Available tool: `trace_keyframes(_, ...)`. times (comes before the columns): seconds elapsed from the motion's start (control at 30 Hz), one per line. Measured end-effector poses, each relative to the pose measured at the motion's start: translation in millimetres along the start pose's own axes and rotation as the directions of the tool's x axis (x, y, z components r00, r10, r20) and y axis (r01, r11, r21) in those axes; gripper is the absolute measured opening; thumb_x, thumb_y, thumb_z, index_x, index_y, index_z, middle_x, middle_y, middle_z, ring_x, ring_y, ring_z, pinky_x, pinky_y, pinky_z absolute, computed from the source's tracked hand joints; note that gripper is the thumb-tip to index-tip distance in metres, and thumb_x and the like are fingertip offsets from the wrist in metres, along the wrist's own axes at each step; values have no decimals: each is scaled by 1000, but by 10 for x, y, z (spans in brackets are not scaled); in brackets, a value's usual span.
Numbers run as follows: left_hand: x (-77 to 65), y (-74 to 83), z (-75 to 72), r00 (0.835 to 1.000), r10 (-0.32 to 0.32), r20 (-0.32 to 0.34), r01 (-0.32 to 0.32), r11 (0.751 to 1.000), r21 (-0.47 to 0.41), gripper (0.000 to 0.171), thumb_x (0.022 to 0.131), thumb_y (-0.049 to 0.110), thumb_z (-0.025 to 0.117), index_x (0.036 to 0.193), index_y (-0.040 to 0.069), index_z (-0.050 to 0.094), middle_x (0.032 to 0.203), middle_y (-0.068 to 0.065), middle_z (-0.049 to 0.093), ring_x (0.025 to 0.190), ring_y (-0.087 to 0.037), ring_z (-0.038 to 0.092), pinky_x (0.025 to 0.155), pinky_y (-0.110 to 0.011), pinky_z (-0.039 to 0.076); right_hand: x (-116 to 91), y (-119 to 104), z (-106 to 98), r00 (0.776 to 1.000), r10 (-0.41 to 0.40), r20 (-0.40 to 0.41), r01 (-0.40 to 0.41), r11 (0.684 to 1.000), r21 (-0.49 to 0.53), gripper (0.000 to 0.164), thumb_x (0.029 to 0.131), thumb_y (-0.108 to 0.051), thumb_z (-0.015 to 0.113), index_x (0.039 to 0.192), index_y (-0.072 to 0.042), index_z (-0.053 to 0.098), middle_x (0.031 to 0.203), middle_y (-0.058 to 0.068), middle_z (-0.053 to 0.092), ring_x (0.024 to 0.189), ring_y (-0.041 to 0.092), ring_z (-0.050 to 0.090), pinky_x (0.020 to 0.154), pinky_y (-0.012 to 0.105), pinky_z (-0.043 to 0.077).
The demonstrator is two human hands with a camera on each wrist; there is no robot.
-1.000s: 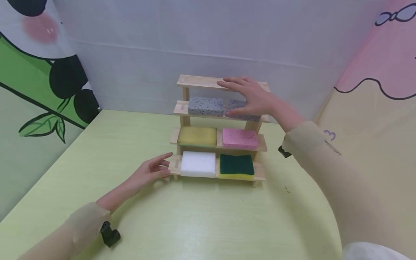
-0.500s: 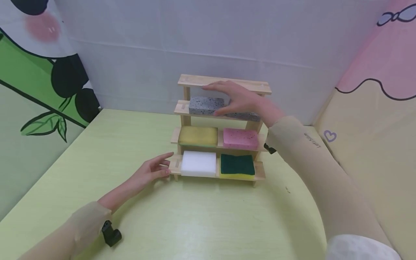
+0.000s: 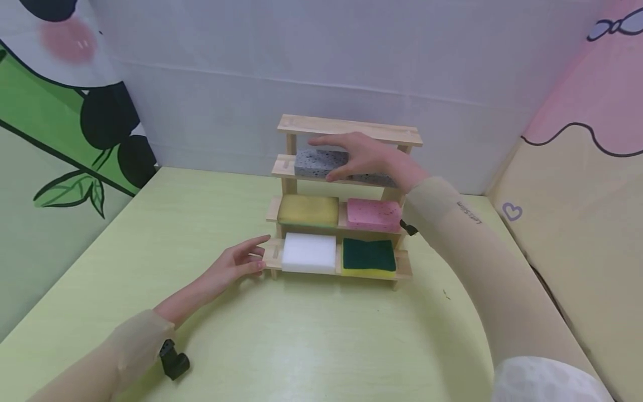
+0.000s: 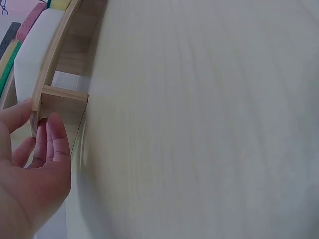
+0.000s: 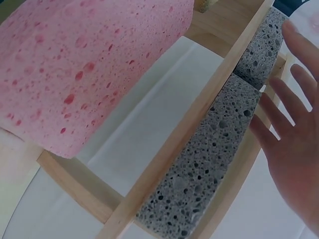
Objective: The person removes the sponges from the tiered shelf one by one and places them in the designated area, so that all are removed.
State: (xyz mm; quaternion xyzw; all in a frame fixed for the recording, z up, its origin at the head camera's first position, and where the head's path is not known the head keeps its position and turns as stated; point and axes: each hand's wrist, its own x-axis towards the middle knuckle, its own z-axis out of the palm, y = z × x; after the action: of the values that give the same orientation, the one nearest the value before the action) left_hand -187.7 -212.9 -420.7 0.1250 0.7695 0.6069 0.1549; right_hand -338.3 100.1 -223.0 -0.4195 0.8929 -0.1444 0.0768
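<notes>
A tiered wooden rack (image 3: 351,129) carries sponges on its lower three boards. My left hand (image 3: 236,265) holds the left end of the lowest board, thumb on one side and fingers on the other in the left wrist view. My right hand (image 3: 364,158) spreads over the third board. Its fingers reach above the left speckled grey sponge (image 3: 316,163), thumb in front; contact is unclear. Partly hidden beneath that hand lies a right grey sponge (image 5: 199,164). Lower down are a yellow sponge (image 3: 308,211), a pink sponge (image 3: 373,215), a white sponge (image 3: 308,253) and a green-and-yellow scouring sponge (image 3: 369,257).
The rack stands on a pale wood-grain table (image 3: 321,340). Behind it hangs a pale cloth wall (image 3: 226,111). Printed cartoon panels flank both sides, the right panel (image 3: 567,234) close to my right sleeve (image 3: 467,257).
My right hand has moved left and slightly down, from over the right grey sponge toward the left one. My left hand stays at the rack's lower left end.
</notes>
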Motion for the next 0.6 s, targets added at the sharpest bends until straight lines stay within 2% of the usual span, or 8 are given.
trace_keyframes(0.37, 14, -19, -14, 1000, 22, 7, -22, 1000, -8, 67, 96, 14, 65, 154, 7, 32, 134, -28, 47, 104, -5, 62, 84, -28, 59, 88, 1, 22, 996, 66, 67, -65, 998, -7, 81, 88, -39, 74, 156, -31, 30, 164, 1, 27, 152, 25, 25, 121, 49, 27)
trace_keyframes(0.6, 5, -14, 2, 1000, -4, -4, 4, 1000, -9, 68, 95, 17, 66, 154, 12, 34, 133, -21, 49, 105, -6, 62, 84, -28, 59, 143, 7, 44, 995, 62, 77, -59, 998, -31, 77, 89, -36, 73, 155, -29, 33, 163, 3, 29, 152, 26, 24, 122, 49, 26)
